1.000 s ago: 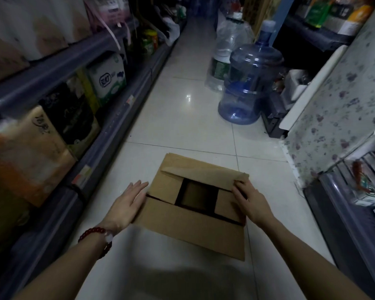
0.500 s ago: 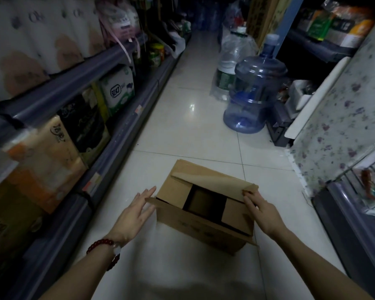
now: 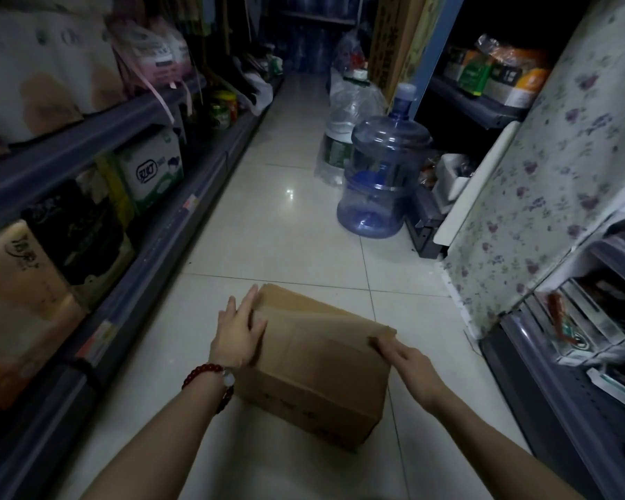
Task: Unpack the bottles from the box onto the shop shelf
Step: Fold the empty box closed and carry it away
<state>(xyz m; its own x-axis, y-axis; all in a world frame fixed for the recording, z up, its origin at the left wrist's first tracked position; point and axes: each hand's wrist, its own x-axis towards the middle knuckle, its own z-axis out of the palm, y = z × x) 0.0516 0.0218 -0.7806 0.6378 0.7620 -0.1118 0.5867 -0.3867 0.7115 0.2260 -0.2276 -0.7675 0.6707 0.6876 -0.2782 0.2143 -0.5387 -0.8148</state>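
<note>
On the aisle floor, near view centre:
Box: brown cardboard box [image 3: 314, 369] resting on the pale tiled floor [image 3: 275, 240], between the two shelf runs; turned at an angle to the tile lines.
Box flaps: top flaps folded over the opening; interior hidden, contents cannot be told.
Bottles from the box: not visible from this view.
Left hand [image 3: 237, 332]: open, fingers extended, palm flat against the box's left top edge; not gripping.
Left wrist: dark red bead bracelet [image 3: 210, 377] with one pale bead.
Right hand [image 3: 408, 359]: fingertips pinching the right corner of the top flap; fingers closed on the cardboard edge.
Left shelf [image 3: 152, 232]: grey shop shelf, low tier holding wrapped paper-goods packs in tan, black and white-green; upper tier holding large white packs and pink bags.
Jars [image 3: 224, 108]: small jars with coloured lids farther along the left shelf; contents unclear.
Blue water jug [image 3: 383, 175]: large translucent jug standing upright on the floor beyond the box, well apart from it; appears empty.
Clear water jug [image 3: 343, 138]: second jug just behind the blue one, wrapped in a clear bag, green label.
Right shelf [image 3: 556, 373]: grey shelf carrying clear-wrapped packages; contents too dim to identify.
Floral cover [image 3: 556, 182]: patterned sheet draped over a unit on the right.
</note>
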